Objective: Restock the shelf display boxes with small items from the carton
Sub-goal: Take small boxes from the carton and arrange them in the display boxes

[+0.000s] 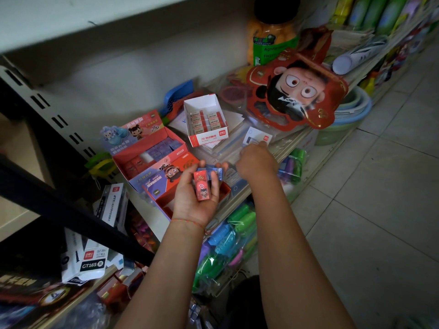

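Note:
My left hand (pixel 193 200) lies palm up over the shelf and cradles a small red eraser box (pixel 202 187) and a few blue ones (pixel 215 172), fingers curled up around them. Beneath it sits an open red and purple display box (pixel 159 189). Behind that stands a second red display box (pixel 148 154) with rows of purple and red items. A white and red box of 2B erasers (pixel 207 123) stands further back. My right hand (pixel 256 160) reaches over flat packets on the shelf, near a white card pack (pixel 257 136); its fingers are hidden behind its back.
A big red cartoon-face pack (pixel 298 91) and a jar of orange snacks (pixel 270 39) stand at the back right. Green basins (pixel 344 115) sit by the tiled floor (pixel 380 210). Bagged coloured items (pixel 228 238) fill the lower shelf. GT16S boxes (pixel 92 261) lie at the left, behind a dark rail (pixel 71 217).

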`<action>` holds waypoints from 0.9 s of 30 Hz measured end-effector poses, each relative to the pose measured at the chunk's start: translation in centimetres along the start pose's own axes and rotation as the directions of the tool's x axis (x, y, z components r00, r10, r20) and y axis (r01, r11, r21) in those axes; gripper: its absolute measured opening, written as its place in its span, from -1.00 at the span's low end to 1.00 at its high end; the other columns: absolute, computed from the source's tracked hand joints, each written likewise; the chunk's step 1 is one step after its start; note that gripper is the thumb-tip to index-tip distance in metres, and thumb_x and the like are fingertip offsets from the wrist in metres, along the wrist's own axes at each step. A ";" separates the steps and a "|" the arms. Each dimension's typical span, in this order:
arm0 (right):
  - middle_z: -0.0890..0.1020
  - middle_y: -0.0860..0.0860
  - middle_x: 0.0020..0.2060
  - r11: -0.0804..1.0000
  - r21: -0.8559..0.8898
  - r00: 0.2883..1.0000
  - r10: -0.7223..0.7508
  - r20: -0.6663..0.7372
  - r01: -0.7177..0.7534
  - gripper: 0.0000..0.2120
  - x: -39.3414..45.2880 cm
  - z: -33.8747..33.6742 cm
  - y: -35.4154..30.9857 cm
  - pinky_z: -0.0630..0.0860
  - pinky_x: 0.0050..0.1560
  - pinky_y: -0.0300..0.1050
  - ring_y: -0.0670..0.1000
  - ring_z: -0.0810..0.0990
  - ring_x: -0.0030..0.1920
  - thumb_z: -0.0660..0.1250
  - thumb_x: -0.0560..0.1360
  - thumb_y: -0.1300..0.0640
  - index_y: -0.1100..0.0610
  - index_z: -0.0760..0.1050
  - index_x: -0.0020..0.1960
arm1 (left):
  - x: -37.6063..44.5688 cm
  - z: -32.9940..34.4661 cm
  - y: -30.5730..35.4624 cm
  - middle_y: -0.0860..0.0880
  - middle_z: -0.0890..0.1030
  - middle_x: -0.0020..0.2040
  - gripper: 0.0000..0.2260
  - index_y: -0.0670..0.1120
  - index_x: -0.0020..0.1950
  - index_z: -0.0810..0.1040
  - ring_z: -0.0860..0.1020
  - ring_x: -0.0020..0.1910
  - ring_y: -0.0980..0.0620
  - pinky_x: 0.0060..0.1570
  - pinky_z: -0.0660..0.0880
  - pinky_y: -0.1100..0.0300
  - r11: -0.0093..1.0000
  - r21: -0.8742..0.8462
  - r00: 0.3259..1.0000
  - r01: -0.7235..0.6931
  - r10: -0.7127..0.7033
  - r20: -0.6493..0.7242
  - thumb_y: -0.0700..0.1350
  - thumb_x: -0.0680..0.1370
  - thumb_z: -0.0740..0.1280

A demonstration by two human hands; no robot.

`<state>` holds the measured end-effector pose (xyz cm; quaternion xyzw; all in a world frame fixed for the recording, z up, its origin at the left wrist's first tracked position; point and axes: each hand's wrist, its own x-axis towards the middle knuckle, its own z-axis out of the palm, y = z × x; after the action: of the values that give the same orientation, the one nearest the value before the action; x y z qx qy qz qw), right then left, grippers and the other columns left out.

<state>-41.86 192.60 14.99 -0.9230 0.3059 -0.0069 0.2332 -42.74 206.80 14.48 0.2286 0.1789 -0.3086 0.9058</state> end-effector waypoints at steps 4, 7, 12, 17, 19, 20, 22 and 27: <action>0.48 0.12 0.28 0.997 0.027 0.997 -0.077 -0.022 0.078 -0.66 -0.2 0.0 -0.3 0.52 0.11 0.03 0.18 0.53 0.22 0.26 0.55 0.15 0.19 0.50 0.30 | -0.2 0.1 0.0 -0.28 0.64 0.06 -0.86 -0.13 -0.11 0.56 0.67 -0.02 -0.23 -0.37 0.60 0.30 1.000 -0.001 1.000 -0.004 0.004 0.009 -0.10 0.58 0.29; 0.57 0.13 0.18 0.995 -0.007 0.995 -0.096 0.002 0.096 -0.72 -0.2 -0.1 -0.4 0.52 0.02 -0.02 0.17 0.57 0.16 0.25 0.56 0.14 0.17 0.55 0.23 | -0.3 0.1 0.1 -0.29 0.63 0.07 -0.85 -0.13 -0.12 0.56 0.67 -0.02 -0.23 -0.37 0.60 0.29 1.000 0.001 1.000 -0.004 0.004 0.004 -0.10 0.58 0.29; 0.58 0.13 0.15 0.992 -0.003 0.991 -0.124 0.050 0.124 -0.73 -0.4 -0.1 -0.5 0.52 0.01 -0.02 0.18 0.57 0.12 0.24 0.56 0.15 0.20 0.55 0.20 | -0.4 -0.2 0.3 -0.32 0.60 0.15 -0.85 -0.13 -0.08 0.56 0.65 0.04 -0.24 -0.35 0.61 0.27 1.000 0.003 1.000 -0.007 0.007 0.022 -0.09 0.59 0.28; 0.61 0.10 0.10 0.962 0.142 0.973 -0.229 -0.043 0.232 -0.76 -0.6 -0.9 -0.5 0.53 0.01 -0.03 0.12 0.58 0.06 0.20 0.56 0.19 0.18 0.61 0.11 | -0.6 -0.3 0.6 -0.34 0.57 0.19 -0.86 -0.12 -0.03 0.57 0.65 0.05 -0.20 -0.41 0.58 0.31 1.000 0.010 0.997 0.017 -0.018 0.075 -0.08 0.57 0.28; 0.66 0.07 0.01 0.867 0.431 0.968 -0.239 -0.078 0.249 -0.77 -0.8 -1.8 -1.0 0.52 -0.01 -0.06 0.03 0.59 -0.02 0.22 0.55 0.17 0.17 0.65 0.01 | -0.7 -0.3 0.7 -0.32 0.57 0.21 -0.84 -0.12 0.04 0.59 0.64 0.07 -0.17 -0.45 0.55 0.33 1.000 0.015 0.996 0.025 -0.026 0.091 -0.09 0.52 0.31; 0.68 0.09 -0.05 0.814 0.533 0.967 -0.252 -0.033 0.230 -0.77 -1.0 -2.1 -1.3 0.51 -0.03 -0.05 0.00 0.59 -0.08 0.23 0.53 0.14 0.19 0.65 -0.04 | -0.8 -0.3 0.7 -0.29 0.57 0.22 -0.79 -0.11 0.09 0.59 0.62 0.11 -0.15 -0.45 0.55 0.34 1.000 0.020 0.996 0.024 -0.025 0.091 -0.08 0.50 0.32; 0.69 0.11 -0.17 0.816 0.539 0.939 -0.322 0.122 0.210 -0.74 -1.5 -2.4 -1.7 0.51 -0.08 -0.03 0.01 0.59 -0.19 0.26 0.51 0.07 0.23 0.63 -0.12 | -0.8 -0.2 1.0 -0.20 0.58 0.25 -0.70 -0.09 0.19 0.59 0.61 0.15 -0.12 -0.47 0.54 0.34 0.999 0.041 0.997 0.016 -0.019 0.081 -0.07 0.48 0.34; 0.68 0.04 -0.23 0.832 0.498 0.848 -0.434 0.305 0.246 -0.71 -1.8 -2.5 -1.6 0.47 -0.15 -0.12 -0.03 0.61 -0.19 0.37 0.50 -0.05 0.19 0.65 -0.09 | -0.9 0.0 1.7 -0.09 0.66 -0.03 -0.65 -0.07 0.22 0.57 0.65 -0.14 0.02 -0.51 0.51 0.37 0.986 0.168 0.999 -0.016 0.009 0.040 -0.08 0.43 0.35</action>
<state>-42.84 193.69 18.17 -0.8668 0.0680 0.0734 0.4886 -42.33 208.42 15.47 0.2993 0.1330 -0.3212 0.8886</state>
